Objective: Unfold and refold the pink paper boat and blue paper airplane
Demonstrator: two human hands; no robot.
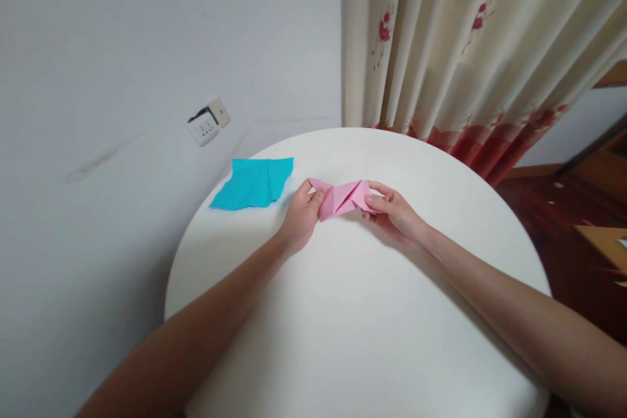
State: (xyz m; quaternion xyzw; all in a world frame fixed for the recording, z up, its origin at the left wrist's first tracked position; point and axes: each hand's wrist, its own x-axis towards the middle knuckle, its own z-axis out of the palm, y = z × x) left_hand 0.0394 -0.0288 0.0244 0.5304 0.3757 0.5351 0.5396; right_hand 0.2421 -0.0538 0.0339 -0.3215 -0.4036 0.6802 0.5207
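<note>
Near frame centre, both hands are pinching a folded pink paper (343,198) just above the round white table (353,313). Left hand (301,214) is clamped on the paper's left end w/ thumb and fingers closed; right hand (392,210) is gripping the right end, fingers on top, thumb apparently under. Paper is showing several diagonal creases and is being held between the 2 hands, roughly level. A blue paper (255,183), creased and mostly flat, is lying at the table's upper-left edge, partly overhanging twd the wall. Risks, as I judge: pulling the ends apart too hard could tear a crease or pop folds open; an uneven pinch could skew the next crease; a sleeve/arm sweep could be knocking the blue sheet off the edge.
</note>
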